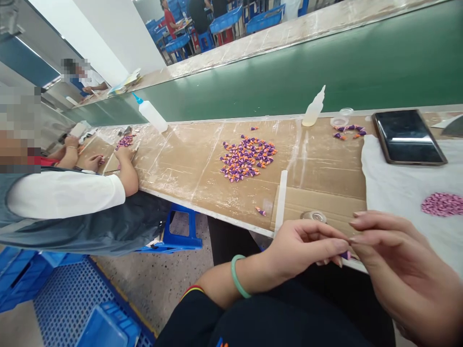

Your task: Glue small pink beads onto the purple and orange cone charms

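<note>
My left hand [300,246], with a pale green bangle on its wrist, pinches a small purple piece with a pink end [346,255] at the table's front edge. The fingertips of my right hand [401,255] meet it there, thumb and forefinger together; whether they hold a part of their own is hidden. Just beyond my hands lies a small round clear dish [314,216]. A pile of small purple and orange pieces [248,158] sits farther off on the cardboard, and one single piece [260,211] lies nearer the edge.
On a white cloth [394,188] at right are a dark phone [408,137] and many small pink bits [443,204]. Two squeeze bottles, one clear [314,107] and one blue-tipped [152,113], stand before the green belt [253,86]. A co-worker [72,197] sits at left beside a blue stool [183,229].
</note>
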The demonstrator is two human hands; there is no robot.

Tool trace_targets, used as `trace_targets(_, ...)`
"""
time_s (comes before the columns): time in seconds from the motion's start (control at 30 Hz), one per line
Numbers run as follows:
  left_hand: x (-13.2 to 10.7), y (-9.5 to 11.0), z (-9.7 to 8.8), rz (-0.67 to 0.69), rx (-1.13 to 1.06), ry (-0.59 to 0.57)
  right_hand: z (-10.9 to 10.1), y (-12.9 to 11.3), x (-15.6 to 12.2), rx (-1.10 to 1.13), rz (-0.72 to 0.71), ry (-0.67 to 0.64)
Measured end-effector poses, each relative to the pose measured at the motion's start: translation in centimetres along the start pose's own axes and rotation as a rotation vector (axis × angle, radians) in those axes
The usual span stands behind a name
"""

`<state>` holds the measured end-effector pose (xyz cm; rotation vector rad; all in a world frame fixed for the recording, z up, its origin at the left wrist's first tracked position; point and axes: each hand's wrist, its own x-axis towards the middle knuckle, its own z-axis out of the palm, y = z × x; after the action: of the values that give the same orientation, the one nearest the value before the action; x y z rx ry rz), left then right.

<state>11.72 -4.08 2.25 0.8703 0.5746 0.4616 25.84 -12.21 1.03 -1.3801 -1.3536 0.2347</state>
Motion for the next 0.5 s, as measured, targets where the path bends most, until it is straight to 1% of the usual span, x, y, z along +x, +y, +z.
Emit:
trace_targets(0.1, 0.0, -0.1, 0.1, 0.106, 0.057, 0.057, 1.6, -0.9, -0.1, 0.123, 0.227, 0.015)
trace_targets(0.17, -0.2, -0.2, 0.1, 0.180, 0.127, 0.108, 2.7, -1.3, -0.3, 0.241, 0.310, 0.034)
trace_targets(0.27, -0.6, -0.1, 0.0, 0.286, 0.252, 0.211, 3.7, -1.9, -0.3, 0.386, 0.354, 0.080)
trace_targets(0.33, -0.8, 0.1, -0.2, 0.319, 0.292, 0.238, 3.7, -2.2, 0.1, 0.412, 0.359, 0.046)
trace_targets(0.5, -0.5, 0.0, -0.6, 0.279, 0.246, 0.185, 2.3, -2.6, 1.5, 0.378, 0.391, -0.091)
